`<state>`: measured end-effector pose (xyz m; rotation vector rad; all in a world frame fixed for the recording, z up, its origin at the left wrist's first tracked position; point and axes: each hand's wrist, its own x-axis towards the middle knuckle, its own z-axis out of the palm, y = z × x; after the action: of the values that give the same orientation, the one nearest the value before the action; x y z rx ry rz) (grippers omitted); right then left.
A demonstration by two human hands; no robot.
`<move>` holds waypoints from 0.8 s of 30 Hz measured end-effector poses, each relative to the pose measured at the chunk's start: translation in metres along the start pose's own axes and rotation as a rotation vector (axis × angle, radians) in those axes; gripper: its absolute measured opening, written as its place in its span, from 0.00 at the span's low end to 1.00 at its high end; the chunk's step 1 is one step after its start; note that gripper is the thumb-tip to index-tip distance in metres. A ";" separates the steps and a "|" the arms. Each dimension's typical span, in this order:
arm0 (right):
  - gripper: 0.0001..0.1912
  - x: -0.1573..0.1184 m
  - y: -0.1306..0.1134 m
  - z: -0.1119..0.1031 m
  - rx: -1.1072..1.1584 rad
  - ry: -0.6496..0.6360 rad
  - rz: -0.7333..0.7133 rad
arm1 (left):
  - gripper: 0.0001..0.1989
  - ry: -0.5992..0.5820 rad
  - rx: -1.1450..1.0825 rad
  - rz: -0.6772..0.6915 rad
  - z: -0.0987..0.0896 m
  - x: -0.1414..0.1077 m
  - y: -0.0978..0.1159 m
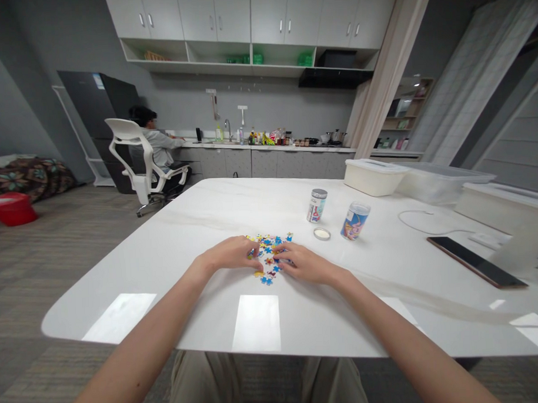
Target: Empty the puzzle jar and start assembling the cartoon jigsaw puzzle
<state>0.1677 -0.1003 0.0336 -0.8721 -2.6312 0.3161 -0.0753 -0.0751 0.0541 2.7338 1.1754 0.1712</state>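
Observation:
Several jigsaw puzzle pieces point(267, 244), mostly blue and yellow, lie in a loose heap on the white table point(185, 222). My left hand point(235, 253) rests at the heap's left side, thumb and fingers apart and curved around some pieces. From the right, my right hand point(304, 262) reaches in with its fingers spread over the pieces at that edge. Neither hand visibly lifts a piece. Beyond them stand a printed can point(316, 206) with a silver top and a clear-topped can point(355, 221) with a blue picture. A round lid point(322, 234) lies flat beside them.
At the right are a tablet point(476, 262), a white cable point(413, 213) and several plastic boxes point(376, 175). A person point(159, 146) sits in a white chair point(132, 150) by the kitchen counter. A red bucket point(11, 209) stands on the floor at left.

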 end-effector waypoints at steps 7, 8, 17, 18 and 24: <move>0.14 0.000 0.001 0.001 0.009 0.012 0.018 | 0.17 -0.002 -0.055 0.054 -0.004 0.001 0.010; 0.13 0.000 0.000 0.001 0.013 0.013 0.014 | 0.16 -0.022 -0.076 0.086 -0.004 0.001 0.012; 0.13 0.001 0.001 0.000 -0.057 0.014 0.056 | 0.12 -0.061 -0.179 0.138 -0.003 0.003 0.013; 0.13 0.002 0.001 0.001 -0.063 0.030 0.055 | 0.12 -0.051 -0.186 0.124 -0.003 0.003 0.013; 0.12 0.005 0.001 0.013 -0.078 0.142 0.057 | 0.12 -0.081 -0.232 0.064 0.000 0.004 0.016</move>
<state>0.1590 -0.0977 0.0233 -0.9591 -2.5056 0.1597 -0.0617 -0.0831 0.0570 2.5515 0.9806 0.1894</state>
